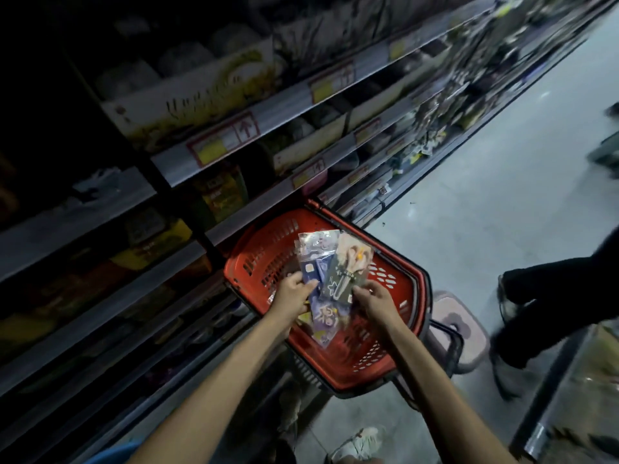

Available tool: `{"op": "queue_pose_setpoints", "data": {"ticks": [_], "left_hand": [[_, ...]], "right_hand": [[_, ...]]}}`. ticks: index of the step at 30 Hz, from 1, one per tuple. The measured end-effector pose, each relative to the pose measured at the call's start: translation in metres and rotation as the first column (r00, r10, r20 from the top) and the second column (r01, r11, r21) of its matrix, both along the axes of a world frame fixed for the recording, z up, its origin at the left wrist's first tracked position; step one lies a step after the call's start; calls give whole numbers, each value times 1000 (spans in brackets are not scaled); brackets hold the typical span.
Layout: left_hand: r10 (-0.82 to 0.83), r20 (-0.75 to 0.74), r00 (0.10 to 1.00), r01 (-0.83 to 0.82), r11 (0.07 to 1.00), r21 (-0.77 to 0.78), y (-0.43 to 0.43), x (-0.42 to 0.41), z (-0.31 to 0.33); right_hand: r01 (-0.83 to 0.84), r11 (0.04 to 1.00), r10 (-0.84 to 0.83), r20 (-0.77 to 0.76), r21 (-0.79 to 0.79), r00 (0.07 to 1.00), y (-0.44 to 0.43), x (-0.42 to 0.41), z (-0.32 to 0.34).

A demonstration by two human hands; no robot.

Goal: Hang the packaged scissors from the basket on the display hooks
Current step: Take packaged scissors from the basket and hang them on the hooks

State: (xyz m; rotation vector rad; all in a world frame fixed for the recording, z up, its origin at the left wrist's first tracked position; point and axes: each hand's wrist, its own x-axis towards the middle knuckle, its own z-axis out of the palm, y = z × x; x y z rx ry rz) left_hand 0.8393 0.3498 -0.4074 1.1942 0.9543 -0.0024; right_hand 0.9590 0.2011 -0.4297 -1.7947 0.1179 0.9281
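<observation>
Along the left side, dim metal shelves (174, 169) run back in tilted rows. Their flat edge strips carry red-and-yellow price labels (222, 142), and the goods on them are blurred and mostly lost in shadow. At lower centre, close against the shelves, is a red plastic basket (264, 242) with slotted, perforated walls and a dark rim.

Above the basket, the left hand (296, 291) curls its fingers round the left edge of a fan of packaged scissors (311, 271). These are flat, glossy card-and-film packs in blue, purple and grey. One grey pack (346, 276) shows a pair of scissors with pale handles through its clear front. The right hand (371, 298) pinches the lower right corner of that pack, its fingers bent close together. The print is too blurred to read, and I cannot tell how many packs there are.

Right of the basket, a rounded pink-and-grey stool (459, 326), partly hidden by the basket's rim, stands on a smooth grey floor (485, 195). Another person's dark trouser leg (552, 296) is cut off at the right edge.
</observation>
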Motion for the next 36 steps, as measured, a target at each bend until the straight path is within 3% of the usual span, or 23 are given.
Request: {"op": "queue_pose_setpoints", "data": {"ticks": [4, 10, 13, 17, 22, 26, 30, 32, 36], "left_hand": [[48, 52, 997, -56, 986, 157, 5, 9, 22], [-23, 38, 999, 9, 948, 318, 8, 18, 42], [-50, 69, 996, 23, 935, 353, 7, 21, 56], [-124, 138, 983, 78, 951, 299, 0, 27, 77], [-284, 235, 930, 188, 914, 360, -20, 48, 110], [-402, 285, 870, 294, 888, 353, -48, 70, 141], [-482, 348, 805, 384, 868, 315, -87, 84, 170], [-503, 373, 779, 410, 860, 303, -112, 86, 187], [-545, 424, 724, 466, 839, 282, -166, 86, 217]], "right_hand": [[34, 999, -32, 95, -18, 995, -11, 0, 30], [-1, 998, 20, 283, -66, 959, -36, 1, 56], [47, 999, -42, 329, -8, 943, -47, -2, 82], [156, 983, -181, 315, 101, 932, -64, -8, 121], [353, 858, -386, 18, 373, 922, -87, -8, 167], [354, 871, -420, 141, 341, 897, -115, -14, 212], [501, 813, -582, 361, 299, 729, -153, -21, 237], [530, 825, -539, 557, 196, 633, -173, -27, 248], [647, 758, -440, 796, 80, 417, -208, -44, 274]]}}
